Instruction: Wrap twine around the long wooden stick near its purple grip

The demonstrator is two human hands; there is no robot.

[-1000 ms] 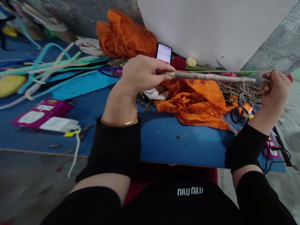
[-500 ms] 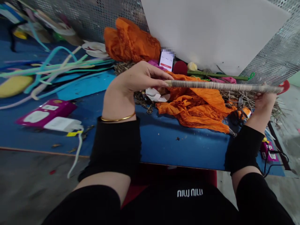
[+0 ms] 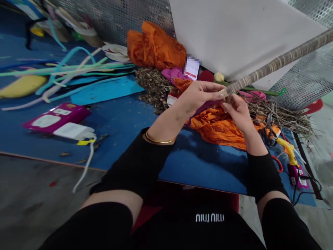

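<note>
A long stick (image 3: pixel 273 66) with pale and grey-brown bands slants up to the right and runs out of view. My left hand (image 3: pixel 201 97) pinches its lower end between thumb and fingers. Just below that end, my right hand (image 3: pixel 238 113) has its thumb and fingers curled together; what lies between them is hidden. A dark purple strip (image 3: pixel 205 107) shows under my left fingers, with a thin purple cord hanging from it. Beneath both hands spreads a crumpled orange cloth (image 3: pixel 221 130) on the blue table (image 3: pixel 208 166).
Dry twigs (image 3: pixel 288 116), black-handled scissors (image 3: pixel 269 130) and a yellow glue gun (image 3: pixel 287 151) lie on the right. Left are a magenta power strip (image 3: pixel 58 118) and pastel flexible strips (image 3: pixel 85 71). A phone (image 3: pixel 191 67) leans behind, near a white board (image 3: pixel 234 34).
The stick has swung from nearly level to a steep slant. My right hand has come off its far end and moved left, beside my left hand. A purple strip now shows there.
</note>
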